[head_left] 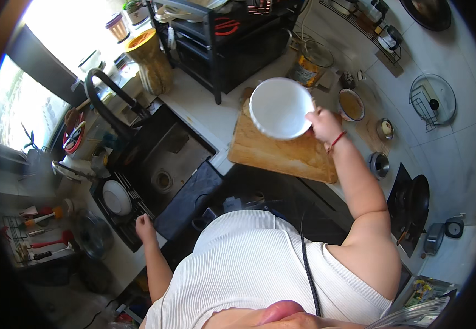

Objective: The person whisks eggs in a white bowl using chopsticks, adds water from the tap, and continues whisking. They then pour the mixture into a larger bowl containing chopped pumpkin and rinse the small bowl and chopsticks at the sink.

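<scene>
My right hand (326, 125) grips the rim of a white bowl (282, 107), its pale inside turned up towards me. The bowl is held over a wooden cutting board (281, 154) and covers part of it; what lies on the board behind the bowl is mostly hidden. Down by the near corner of the black sink (180, 142), my left hand (145, 228) hangs with its fingers curled and nothing visible in them. Close to it, a white dish (117, 197) rests on the black drain rack (133, 236).
A black faucet (110, 107) arches over the sink. Behind stand a cut squash (150, 68) and a black shelf rack (215, 53). To the right are a bowl of brownish contents (351, 105), a metal cup (379, 165) and a black pan (418, 201).
</scene>
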A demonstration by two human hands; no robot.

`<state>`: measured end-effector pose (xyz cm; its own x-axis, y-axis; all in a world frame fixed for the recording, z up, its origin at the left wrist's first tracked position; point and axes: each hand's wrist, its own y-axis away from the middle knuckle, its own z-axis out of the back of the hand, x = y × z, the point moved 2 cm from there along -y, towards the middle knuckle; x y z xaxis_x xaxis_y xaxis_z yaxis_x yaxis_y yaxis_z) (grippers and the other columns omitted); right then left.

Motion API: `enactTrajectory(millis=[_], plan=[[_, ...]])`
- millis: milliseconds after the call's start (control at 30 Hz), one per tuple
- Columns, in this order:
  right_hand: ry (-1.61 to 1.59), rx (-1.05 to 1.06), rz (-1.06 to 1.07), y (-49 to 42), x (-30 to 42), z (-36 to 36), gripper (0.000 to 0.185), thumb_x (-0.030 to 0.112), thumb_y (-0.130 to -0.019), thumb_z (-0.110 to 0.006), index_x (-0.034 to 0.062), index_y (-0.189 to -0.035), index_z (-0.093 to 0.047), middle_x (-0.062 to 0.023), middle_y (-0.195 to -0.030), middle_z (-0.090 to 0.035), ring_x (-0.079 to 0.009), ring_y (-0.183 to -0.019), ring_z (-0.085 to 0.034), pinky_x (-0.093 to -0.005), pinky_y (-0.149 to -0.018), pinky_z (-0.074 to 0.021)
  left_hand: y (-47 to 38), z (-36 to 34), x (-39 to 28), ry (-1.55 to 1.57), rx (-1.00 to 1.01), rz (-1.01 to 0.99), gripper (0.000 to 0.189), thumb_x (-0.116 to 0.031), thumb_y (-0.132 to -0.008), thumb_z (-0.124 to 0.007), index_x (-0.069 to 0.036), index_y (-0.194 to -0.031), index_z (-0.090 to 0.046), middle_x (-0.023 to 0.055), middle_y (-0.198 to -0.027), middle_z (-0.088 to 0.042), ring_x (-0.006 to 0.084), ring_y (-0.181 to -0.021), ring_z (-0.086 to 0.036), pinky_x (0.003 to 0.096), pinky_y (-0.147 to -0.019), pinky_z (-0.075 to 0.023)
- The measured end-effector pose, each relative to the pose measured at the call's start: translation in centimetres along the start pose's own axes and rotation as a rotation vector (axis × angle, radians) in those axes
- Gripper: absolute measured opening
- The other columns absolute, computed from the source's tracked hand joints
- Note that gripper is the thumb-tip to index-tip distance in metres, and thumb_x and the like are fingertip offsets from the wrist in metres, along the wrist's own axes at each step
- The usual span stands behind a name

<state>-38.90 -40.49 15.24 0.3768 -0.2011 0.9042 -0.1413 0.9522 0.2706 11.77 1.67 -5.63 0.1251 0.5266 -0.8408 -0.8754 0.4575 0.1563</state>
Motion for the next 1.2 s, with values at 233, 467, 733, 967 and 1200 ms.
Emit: enactTrajectory(millis=[233, 467, 733, 967, 1200], plan=[[0.041, -0.223, 0.087, -10.4, 2.6, 13.0, 0.03, 0.025, -0.084, -0.055, -0.0043, -0.088, -0.062, -0.0101, -0.069, -0.062, -0.021, -0.055, -0.059, -0.0356, -0.056, -0.0479, 2.3, -6.6, -7.7, 0.029, 0.061, -0.059, 0.021, -0.023, -0.096, -0.059, -0.004, -0.086, -0.058, -0.0035, -0.066, -0.05, 0.0057, -0.059, -0.044, 0.0234, -0.055, -0.0371], [0.344, -0.417, 0.163, -20.8, 1.0, 20.2, 0.038, 0.03, -0.082, -0.05, -0.0041, -0.086, -0.065, -0.0181, -0.071, -0.067, -0.0324, -0.07, -0.067, -0.0412, -0.068, -0.0514, 5.0, -9.4, -7.7, -0.059, 0.101, -0.06, 0.018, -0.019, -0.095, -0.06, -0.003, -0.086, -0.059, -0.0013, -0.068, -0.054, 0.0063, -0.06, -0.048, 0.0238, -0.055, -0.0398], [0.619, -0.376, 0.019, -24.7, 3.4, 22.5, 0.042, 0.031, -0.086, -0.047, -0.0002, -0.106, -0.067, -0.0249, -0.105, -0.066, -0.0397, -0.098, -0.064, -0.0464, -0.087, -0.0504, 7.1, -8.5, -7.5, -0.202, 0.05, -0.033, 0.02, -0.02, -0.094, -0.06, -0.002, -0.088, -0.06, 0.0015, -0.07, -0.056, 0.0092, -0.063, -0.051, 0.0261, -0.059, -0.0433], [0.925, -0.489, 0.148, -24.2, 6.9, 19.7, 0.039, 0.029, -0.09, -0.046, 0.0012, -0.111, -0.064, -0.024, -0.104, -0.067, -0.0385, -0.098, -0.065, -0.046, -0.088, -0.0515, 8.2, -8.4, -6.5, -0.231, 0.081, -0.03, 0.019, -0.019, -0.094, -0.06, -0.001, -0.089, -0.06, 0.0032, -0.071, -0.057, 0.0099, -0.064, -0.051, 0.0268, -0.061, -0.0443], [1.512, -0.538, 0.485, -23.7, 7.9, 16.2, 0.044, 0.013, -0.092, -0.046, -0.0006, -0.133, -0.048, -0.0193, -0.092, -0.071, -0.03, -0.078, -0.071, -0.0421, -0.067, -0.0577, 9.2, -9.8, -8.2, -0.301, 0.057, -0.081, 0.018, -0.017, -0.093, -0.061, 0.0, -0.087, -0.061, 0.0039, -0.072, -0.058, 0.011, -0.065, -0.052, 0.0271, -0.063, -0.0448]])
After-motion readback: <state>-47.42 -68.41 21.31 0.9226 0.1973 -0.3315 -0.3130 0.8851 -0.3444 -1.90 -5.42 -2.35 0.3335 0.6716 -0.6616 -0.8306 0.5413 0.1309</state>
